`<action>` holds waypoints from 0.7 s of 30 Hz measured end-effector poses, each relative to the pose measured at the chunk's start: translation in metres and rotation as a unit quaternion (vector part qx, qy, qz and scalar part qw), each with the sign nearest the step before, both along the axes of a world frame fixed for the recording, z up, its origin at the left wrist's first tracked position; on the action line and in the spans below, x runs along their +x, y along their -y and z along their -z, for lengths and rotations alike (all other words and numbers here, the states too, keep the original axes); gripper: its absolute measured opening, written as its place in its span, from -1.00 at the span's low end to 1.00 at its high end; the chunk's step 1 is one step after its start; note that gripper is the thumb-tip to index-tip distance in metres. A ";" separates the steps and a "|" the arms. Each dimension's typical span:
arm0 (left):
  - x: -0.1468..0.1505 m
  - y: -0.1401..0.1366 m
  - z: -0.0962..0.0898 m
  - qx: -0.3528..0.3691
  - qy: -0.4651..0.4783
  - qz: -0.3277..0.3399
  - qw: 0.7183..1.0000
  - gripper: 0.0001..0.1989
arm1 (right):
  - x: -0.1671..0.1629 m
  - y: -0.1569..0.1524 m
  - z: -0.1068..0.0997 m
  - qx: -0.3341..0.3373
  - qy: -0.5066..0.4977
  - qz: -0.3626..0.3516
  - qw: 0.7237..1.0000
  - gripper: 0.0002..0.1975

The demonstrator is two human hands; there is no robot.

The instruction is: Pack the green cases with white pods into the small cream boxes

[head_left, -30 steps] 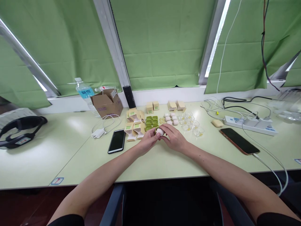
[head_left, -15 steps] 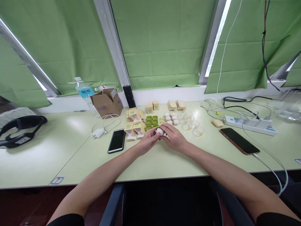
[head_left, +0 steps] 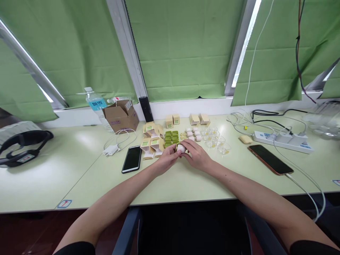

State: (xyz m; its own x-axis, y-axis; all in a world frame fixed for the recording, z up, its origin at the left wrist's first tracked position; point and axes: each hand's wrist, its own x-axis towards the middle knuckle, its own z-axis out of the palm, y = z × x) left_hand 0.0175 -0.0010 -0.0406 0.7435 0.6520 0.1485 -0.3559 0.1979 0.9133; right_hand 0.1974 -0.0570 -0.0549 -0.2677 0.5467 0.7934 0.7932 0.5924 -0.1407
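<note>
Between both hands is a small rounded white piece [head_left: 181,148] set against a dark green cup, most of which my fingers cover. My left hand [head_left: 169,156] is closed on it from the left, thumb on the white surface. From the right, my right hand [head_left: 196,155] closes its fingertips on the same piece. Just beyond lie several green square cups [head_left: 171,136], small pale yellow pieces [head_left: 183,136] and several pinkish-white rounded pieces [head_left: 196,134]. To their right stand several clear plastic cups [head_left: 214,137].
Opened small cartons [head_left: 152,142] lie left of the cups, beside a black phone [head_left: 132,159]. Behind are a brown cardboard box [head_left: 120,116], a water bottle [head_left: 97,105] and a black cylinder [head_left: 146,109]. On the right are a charging phone [head_left: 271,159], a power strip [head_left: 283,141] and loose cables.
The white piece has turned or shifted very slightly between my fingers. Both arms and everything on the table stay where they were.
</note>
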 end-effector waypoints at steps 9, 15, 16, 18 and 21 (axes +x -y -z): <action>-0.002 -0.009 0.003 -0.039 0.057 0.037 0.997 -0.67 | 0.008 0.003 -0.005 -0.024 0.015 0.062 0.998 -0.62; -0.003 -0.011 0.004 -0.024 0.059 0.030 0.998 -0.68 | 0.002 0.010 -0.015 -0.068 0.026 0.063 0.995 -0.54; -0.003 -0.011 0.004 -0.019 0.062 0.024 0.998 -0.69 | 0.002 0.012 -0.020 -0.073 0.029 0.066 0.995 -0.49; -0.003 -0.013 0.003 -0.017 0.068 0.009 0.997 -0.70 | 0.009 0.017 -0.033 -0.089 0.037 0.084 0.992 -0.44; -0.003 -0.015 0.003 -0.026 0.074 -0.012 0.997 -0.71 | 0.031 0.027 -0.061 -0.139 0.062 0.155 0.976 -0.62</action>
